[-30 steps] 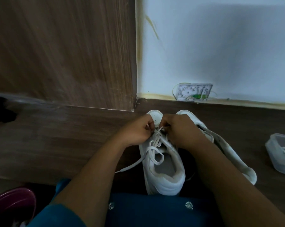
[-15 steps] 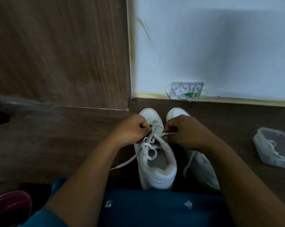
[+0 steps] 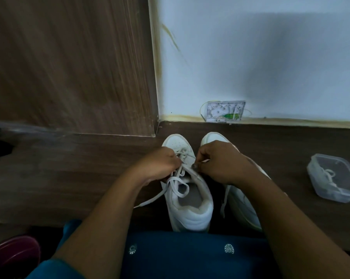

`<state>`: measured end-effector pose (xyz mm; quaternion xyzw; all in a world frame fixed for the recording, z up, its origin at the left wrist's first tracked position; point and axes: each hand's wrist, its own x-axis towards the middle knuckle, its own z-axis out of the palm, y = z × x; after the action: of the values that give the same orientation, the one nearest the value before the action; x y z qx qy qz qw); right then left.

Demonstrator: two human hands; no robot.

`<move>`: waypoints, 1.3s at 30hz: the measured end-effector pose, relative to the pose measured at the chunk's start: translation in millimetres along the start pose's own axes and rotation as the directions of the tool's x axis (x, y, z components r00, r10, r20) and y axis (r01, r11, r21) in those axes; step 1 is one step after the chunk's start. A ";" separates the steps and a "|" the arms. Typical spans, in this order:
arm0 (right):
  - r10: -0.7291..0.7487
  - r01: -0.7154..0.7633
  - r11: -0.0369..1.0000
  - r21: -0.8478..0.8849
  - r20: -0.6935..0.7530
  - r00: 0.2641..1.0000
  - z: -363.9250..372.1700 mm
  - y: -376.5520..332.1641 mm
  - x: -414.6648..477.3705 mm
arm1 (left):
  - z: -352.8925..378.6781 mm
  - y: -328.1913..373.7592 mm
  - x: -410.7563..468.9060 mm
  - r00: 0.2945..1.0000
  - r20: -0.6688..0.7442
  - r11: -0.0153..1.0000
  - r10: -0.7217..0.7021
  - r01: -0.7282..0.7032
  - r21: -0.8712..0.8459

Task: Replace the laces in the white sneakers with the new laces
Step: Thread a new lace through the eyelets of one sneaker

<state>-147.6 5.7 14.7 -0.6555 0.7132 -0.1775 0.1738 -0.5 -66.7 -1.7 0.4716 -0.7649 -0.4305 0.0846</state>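
Two white sneakers stand side by side on the dark wooden floor, toes toward the wall. The left sneaker (image 3: 188, 208) carries a white lace (image 3: 175, 183) whose loose loops hang over its opening, with one end trailing left across the floor. My left hand (image 3: 160, 165) pinches the lace at the left eyelets. My right hand (image 3: 220, 162) pinches a lace end at the right eyelets. The right sneaker (image 3: 241, 206) is mostly hidden under my right forearm.
A clear plastic container (image 3: 335, 178) with a white lace inside sits on the floor at the right. A wooden panel (image 3: 69, 63) and a pale wall (image 3: 250, 57) with a small wall plate (image 3: 225, 111) rise just beyond the shoes. A maroon object (image 3: 11, 256) lies bottom left.
The right sneaker, which lay angled out to the right, now stands straight beside the left one. My right hand drew the lace end rightward away from my left hand.
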 end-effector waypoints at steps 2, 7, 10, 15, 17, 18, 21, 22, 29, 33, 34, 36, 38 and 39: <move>0.013 -0.013 1.000 -0.003 0.002 1.000 0.2 -0.6 0.1 | -0.7 1.4 -0.3 0.999 0.004 0.996 -0.044 0.045 -0.073; 0.073 -0.072 0.997 0.009 -0.015 0.997 1.3 -2.0 -0.8 | 1.7 0.8 -0.8 0.995 0.032 0.982 -0.092 0.096 -0.161; 0.099 -0.099 0.995 0.017 -0.050 0.994 3.6 -2.7 0.0 | 3.2 0.0 -0.4 0.993 0.033 0.970 -0.113 0.117 -0.215; 0.139 -0.138 0.990 0.015 -0.078 0.987 8.0 -3.7 2.8 | 0.5 -2.7 -1.4 0.993 0.078 0.916 -0.093 0.116 -0.385; 0.151 -0.151 0.988 0.008 -0.081 0.985 9.5 -3.2 4.1 | 0.1 -3.0 -2.0 0.993 0.065 0.899 -0.101 0.119 -0.421; 0.157 -0.156 0.988 0.014 -0.084 0.984 9.9 -2.8 4.6 | 0.7 -3.1 -1.9 0.994 0.045 0.907 -0.100 0.110 -0.408; 0.174 -0.172 0.985 0.024 -0.092 0.980 9.9 -2.2 4.3 | 4.2 -4.2 0.1 0.997 -0.041 0.972 -0.071 0.060 -0.228; 0.177 -0.176 0.984 0.025 -0.094 0.980 10.2 -2.3 4.0 | 5.0 -4.4 0.8 0.996 -0.053 0.974 -0.066 0.053 -0.220; 0.219 -0.217 0.976 0.026 -0.096 0.971 13.9 -2.7 5.3 | 4.1 -7.1 2.2 0.995 0.068 0.853 -0.079 0.102 -0.512; 0.219 -0.218 0.976 0.028 -0.087 0.972 14.1 -2.3 8.1 | 0.1 -6.5 1.6 0.992 0.065 0.840 -0.105 0.123 -0.529; 0.213 -0.209 0.976 0.054 -0.086 0.973 14.0 -2.0 9.5 | -1.0 -5.8 2.0 0.991 0.043 0.835 -0.124 0.127 -0.535; 0.186 -0.170 0.973 0.157 -0.087 0.979 14.6 -2.9 12.7 | -1.5 -5.1 3.9 0.987 -0.041 0.877 -0.155 0.118 -0.467; 0.122 -0.104 0.977 0.188 -0.085 0.989 17.1 -4.1 16.4 | 2.3 -6.1 7.9 0.977 -0.155 0.962 -0.145 0.103 -0.254; 0.086 -0.074 0.984 0.159 -0.074 0.993 19.4 -4.9 18.4 | 4.5 -6.3 9.5 0.970 -0.208 0.983 -0.125 0.093 -0.160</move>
<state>-135.5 -13.5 -0.2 -0.6029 0.7293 -0.2521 0.2026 -3.9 -72.9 -11.8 0.5495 -0.6895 -0.4365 0.1791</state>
